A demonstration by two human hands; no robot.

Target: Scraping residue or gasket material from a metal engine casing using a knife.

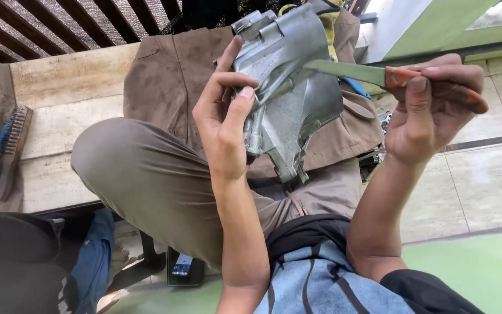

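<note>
Grasped firmly by the left hand (223, 119) is a grey metal casing (289, 93), against which a knife (379, 75), clenched in the right hand (431, 113), is pressed.

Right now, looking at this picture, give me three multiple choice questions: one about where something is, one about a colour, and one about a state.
1. Where does the wire brush lie?
A. on the wooden bench at the left
B. on the green floor
C. on the person's lap

2. What colour is the knife handle?
A. blue
B. orange-red
C. white

3. What is the left hand doing?
A. resting flat on the knee
B. holding the grey metal casing
C. holding the brush

Answers: 1 A, the brush lies on the bench planks. 2 B, the right hand has its grip on an orange-red handle. 3 B, the fingers wrap the casing's edge.
</note>
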